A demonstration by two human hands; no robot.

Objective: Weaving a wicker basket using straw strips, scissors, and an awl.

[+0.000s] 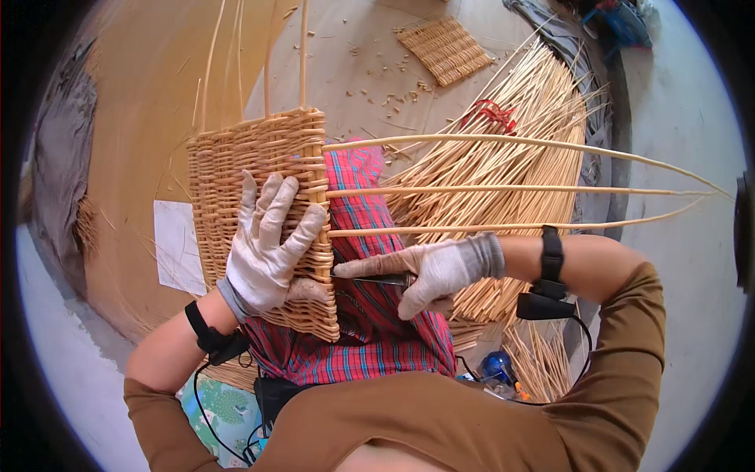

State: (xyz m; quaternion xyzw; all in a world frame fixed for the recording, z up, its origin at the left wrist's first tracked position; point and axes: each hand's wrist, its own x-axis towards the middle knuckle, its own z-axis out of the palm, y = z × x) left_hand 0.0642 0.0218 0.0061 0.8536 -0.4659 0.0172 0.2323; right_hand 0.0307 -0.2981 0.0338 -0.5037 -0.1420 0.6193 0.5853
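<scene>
A woven wicker panel (216,169) rests across my lap on a red plaid cloth (358,358). My left hand (271,244), in a white glove, lies on the panel with its fingers spread. To its right, my gloved right hand (432,271) grips an awl (381,278) by its dark handle, index finger stretched along the metal shaft. The awl's tip is at the panel's right edge, where I cannot tell if it is inserted. Long rods (503,191) stick out rightward from that edge, and thinner rods (303,59) rise from the top edge.
A large bundle of loose rods (535,118) with a red tie (489,118) lies at the right. A smaller woven piece (444,49) is on the floor ahead, among scattered offcuts. White paper (178,244) lies left of the panel. A blue round object (497,366) is near my right side.
</scene>
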